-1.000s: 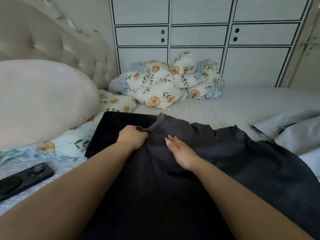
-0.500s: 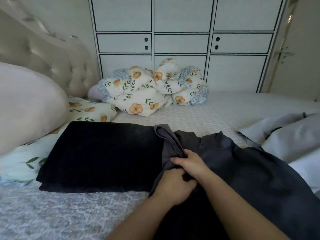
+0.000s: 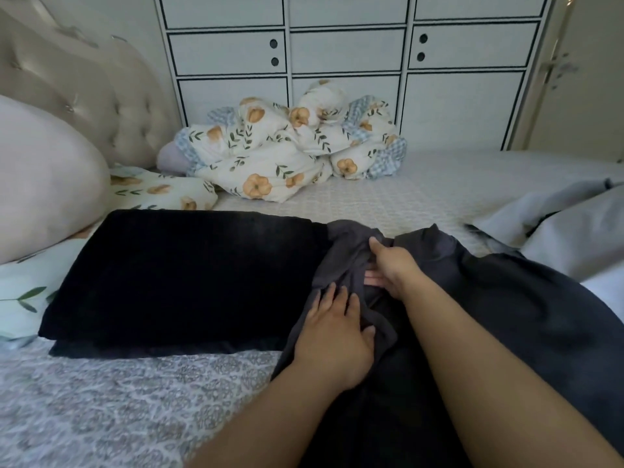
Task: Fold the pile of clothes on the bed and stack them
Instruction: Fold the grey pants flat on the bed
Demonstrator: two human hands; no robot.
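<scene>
On the bed (image 3: 388, 197), your folding job looks early: one black folded garment (image 3: 182, 278) lies flat as the start of a stack, and the dark grey garment (image 3: 506, 315) touching its right edge is not yet folded. Beyond that garment, a pale grey heap of clothes (image 3: 557, 228) waits at the bed's right side. A floral quilt (image 3: 290, 153) sits bunched behind the black garment, by the wardrobe.

Your left hand (image 3: 332, 336) lies flat, fingers spread, pressing the grey cloth beside the black garment. Your right hand (image 3: 391, 268) reaches forward into a fold at the grey garment's top edge; whether it pinches the cloth cannot be told.

Half a second ago both hands bunched the cloth together; now they have parted and the fabric spreads wider.
</scene>
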